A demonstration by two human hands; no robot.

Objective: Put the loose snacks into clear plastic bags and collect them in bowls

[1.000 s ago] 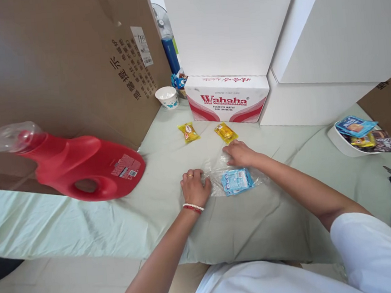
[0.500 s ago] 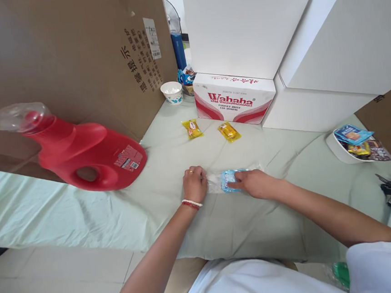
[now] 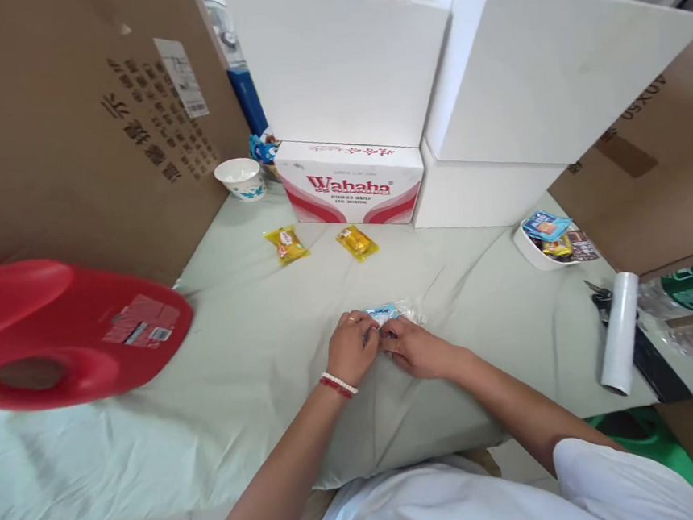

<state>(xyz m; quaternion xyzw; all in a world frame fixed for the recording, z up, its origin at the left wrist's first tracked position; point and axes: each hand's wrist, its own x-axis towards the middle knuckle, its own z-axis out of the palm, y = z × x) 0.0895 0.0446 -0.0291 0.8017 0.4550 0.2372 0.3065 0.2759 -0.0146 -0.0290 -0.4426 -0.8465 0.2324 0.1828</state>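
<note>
At the middle of the frame, the left hand [image 3: 352,350] and right hand [image 3: 418,349] meet over the desk [image 3: 255,325], their fingers bent nearly closed, pinching a clear bag [image 3: 412,311] with a blue packet [image 3: 381,313] inside. Two yellow packets [image 3: 357,243] lie above centre.

Blue packet [image 3: 383,312] partly covered, red jug [image 3: 84,315] cropped
The left hand [image 3: 353,348] and right hand [image 3: 413,346] hid part of the packet; the view's left edge cut off the jug.
</note>
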